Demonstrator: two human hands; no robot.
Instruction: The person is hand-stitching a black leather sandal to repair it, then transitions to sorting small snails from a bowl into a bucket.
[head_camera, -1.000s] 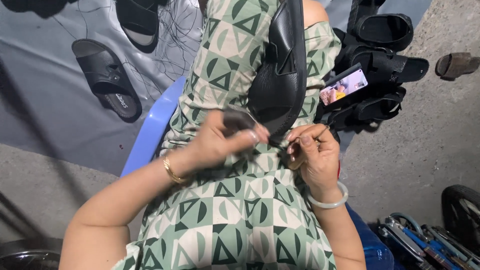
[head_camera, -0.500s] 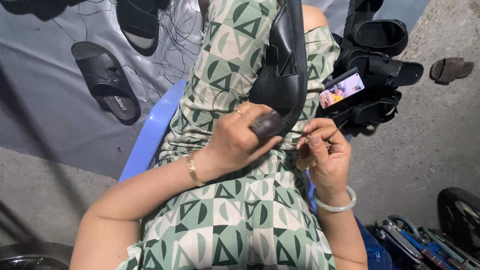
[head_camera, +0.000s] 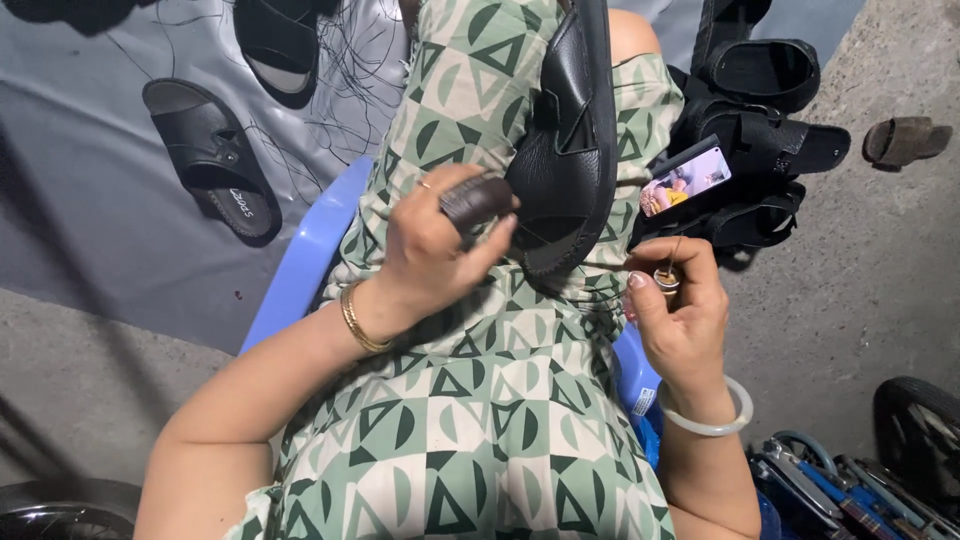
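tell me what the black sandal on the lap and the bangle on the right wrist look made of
The black sandal looks like leather or a leather imitation: a pebbled grain with a soft sheen shows on the strap. The bangle looks like pale jade or glass, perhaps plastic: smooth, milky, slightly translucent and glossy.

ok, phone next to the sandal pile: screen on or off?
On. The phone shows a bright colourful picture, propped against the black sandals.

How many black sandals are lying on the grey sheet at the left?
2. One whole black sandal lies flat on the grey sheet. A second sandal sits at the top edge, partly cut off. More may be hidden outside the picture.
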